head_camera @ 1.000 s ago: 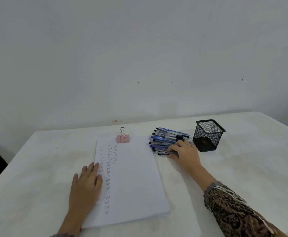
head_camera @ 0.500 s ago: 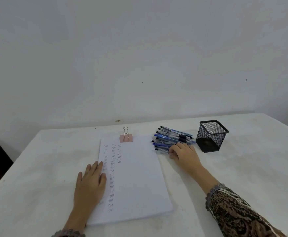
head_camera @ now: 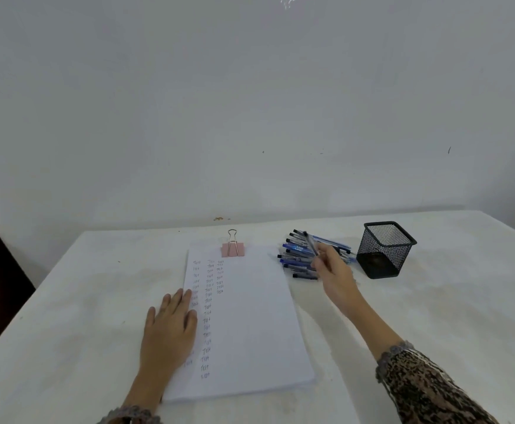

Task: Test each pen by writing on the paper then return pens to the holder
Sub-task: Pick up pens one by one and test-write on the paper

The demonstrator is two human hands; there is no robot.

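right hand (head_camera: 331, 270) fingers curled, pinching one pen (head_camera: 311, 244) just above the pile of pens (head_camera: 299, 258). barrel tilted, far end up and away to the left, near end hidden in the fingers.

paper (head_camera: 250, 316) down and left of that hand, near, long axis running away from the body. columns of short written marks on its left part only, right part blank and closest to the pen. pink binder clip (head_camera: 233, 249) on the top edge.

left hand (head_camera: 170, 325) flat, fingers straight, pressing the paper's left edge to the desk (head_camera: 449, 316).

pile lying crosswise, dark ends toward the paper, between paper and holder (head_camera: 384, 249).

holder: black mesh, upright, just right of the pile, on the right hand's side. no pen seen in it.

likely next: short carry left to the blank part, for writing.
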